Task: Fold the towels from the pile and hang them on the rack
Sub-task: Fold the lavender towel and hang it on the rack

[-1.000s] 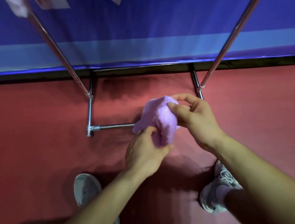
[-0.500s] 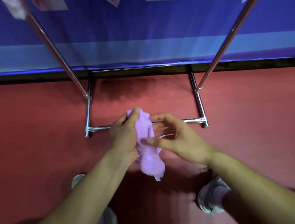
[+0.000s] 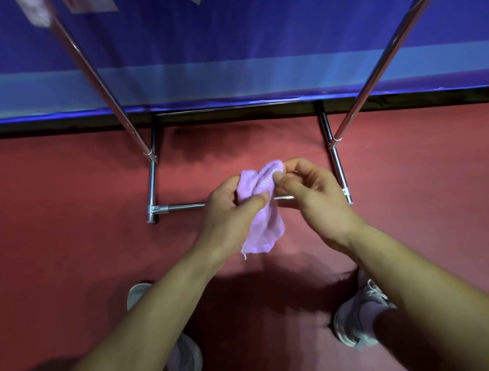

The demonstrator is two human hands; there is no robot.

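Head view: both hands meet in the middle of the picture, over a red carpeted floor (image 3: 60, 237), and between them they hold a small lilac terry towel (image 3: 264, 224).

The left hand (image 3: 225, 215) has its grip closed round the towel's upper half. Its thumb lies straight across the front of the cloth and its fingers are curled behind, out of sight. The right hand (image 3: 318, 198) takes the towel's top edge in a narrow pinch between thumb and forefinger, with the other fingers loosely curled behind them.

The towel is bunched and creased, not flat. Its long axis runs from the pinched top edge, farthest from the person, down to a loose end that hangs below the left hand and points back towards the person. A thread trails from the lower left corner. The towel is in the air, touching neither the floor nor the rack.

The chrome tube rack (image 3: 153, 183) stands just beyond the hands. Its low cross bar passes behind them, and two slanted poles rise towards the upper corners. Behind it hangs a blue banner (image 3: 222, 50). Two grey trainers (image 3: 358, 315) stand on the floor below the forearms.
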